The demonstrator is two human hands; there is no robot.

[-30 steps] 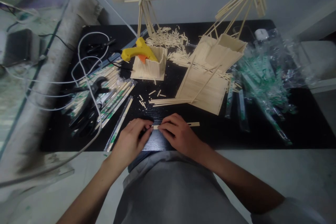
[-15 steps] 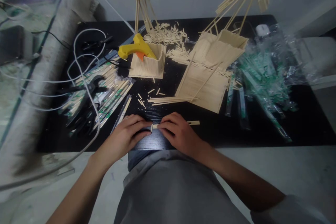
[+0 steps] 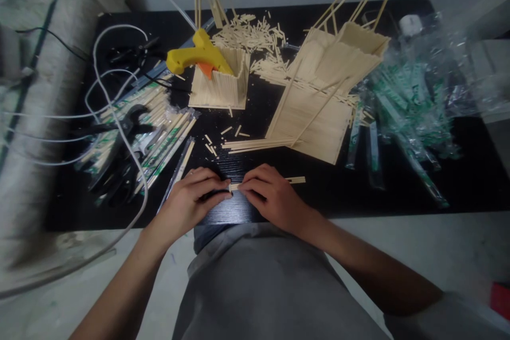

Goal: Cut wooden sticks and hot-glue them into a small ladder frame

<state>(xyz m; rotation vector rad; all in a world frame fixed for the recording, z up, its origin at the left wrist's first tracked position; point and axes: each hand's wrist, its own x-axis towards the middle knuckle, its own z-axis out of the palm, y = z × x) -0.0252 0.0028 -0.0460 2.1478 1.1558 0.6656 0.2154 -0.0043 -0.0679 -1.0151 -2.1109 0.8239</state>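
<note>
Both my hands rest on the near edge of a black table (image 3: pixel 398 191). My right hand (image 3: pixel 271 199) presses a pair of thin wooden sticks (image 3: pixel 295 180) flat against the table, fingers curled over them. My left hand (image 3: pixel 191 202) is closed at the sticks' left end, thumb and fingertips pinched there around something dark that I cannot make out. A bundle of long loose sticks (image 3: pixel 255 144) lies just beyond my hands. Behind it sits a flat panel of glued sticks (image 3: pixel 314 122).
A yellow glue gun (image 3: pixel 195 57) leans on a small stick box (image 3: pixel 217 87). Black scissors (image 3: pixel 119 154) and wrapped chopsticks (image 3: pixel 167 141) lie left with white cables (image 3: pixel 103 90). Clear and green wrappers (image 3: pixel 406 111) pile up right. Short stick offcuts (image 3: pixel 247 37) and upright stick frames stand at the back.
The view has shifted down and closer to the table. My hands stay at the sticks; the left hand's fingers have slid slightly along the left end.
</note>
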